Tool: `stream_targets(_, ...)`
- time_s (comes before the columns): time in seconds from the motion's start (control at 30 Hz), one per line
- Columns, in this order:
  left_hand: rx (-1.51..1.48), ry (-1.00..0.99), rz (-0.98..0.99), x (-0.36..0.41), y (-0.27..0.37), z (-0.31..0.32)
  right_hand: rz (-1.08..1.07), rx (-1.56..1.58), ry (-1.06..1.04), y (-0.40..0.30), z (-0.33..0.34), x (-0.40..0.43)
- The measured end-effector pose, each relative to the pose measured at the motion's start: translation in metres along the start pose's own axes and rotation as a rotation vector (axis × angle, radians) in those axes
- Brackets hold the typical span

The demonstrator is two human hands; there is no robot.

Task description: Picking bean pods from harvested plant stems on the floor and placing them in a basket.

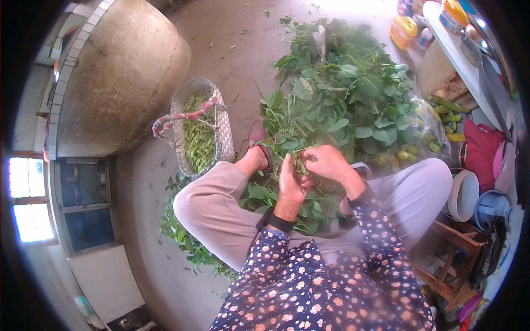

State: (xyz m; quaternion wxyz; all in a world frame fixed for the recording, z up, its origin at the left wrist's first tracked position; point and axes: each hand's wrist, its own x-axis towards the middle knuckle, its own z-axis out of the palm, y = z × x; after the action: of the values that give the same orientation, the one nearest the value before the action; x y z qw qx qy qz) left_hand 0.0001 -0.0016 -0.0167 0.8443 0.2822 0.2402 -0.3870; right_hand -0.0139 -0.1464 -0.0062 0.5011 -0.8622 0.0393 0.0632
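Note:
Between my knees, my left hand (pixel 293 178) grips the stem of a leafy bean plant (pixel 290 134), thumb up, with green pods bunched in its fingers. My right hand (pixel 327 161) is at the same cluster of green pods (pixel 301 165), thumb and fingertips pinched on it. Leaves from the plant spread out beyond both hands. A woven basket (pixel 225 136) with a cloth-wrapped handle (pixel 186 117) stands left of my foot, and many picked green pods (pixel 198 142) lie in it.
A large heap of leafy bean plants (pixel 352 87) covers the floor ahead. More stalks (pixel 182 236) lie by my left leg. At right are a plastic bag of green produce (pixel 426 124), a white bucket (pixel 463 196), a blue bucket (pixel 490 207) and a wooden stool (pixel 455 260).

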Motion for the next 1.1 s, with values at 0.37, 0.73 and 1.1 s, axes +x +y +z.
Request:
stream_targets(0.37, 0.017, -0.016, 0.035, 0.005, -0.002, -0.008, 0.026, 0.288, -0.071, 0.004, -0.002, 0.0)
stream_targets(0.73, -0.078, -0.113, 0.009, 0.003, 0.002, -0.008, 0.217, 0.52, -0.096, -0.017, -0.016, 0.0)
stream_targets(1.1, -0.175, -0.262, -0.03, -0.001, 0.002, -0.008, 0.283, 0.666, 0.105, -0.005, -0.015, 0.003)
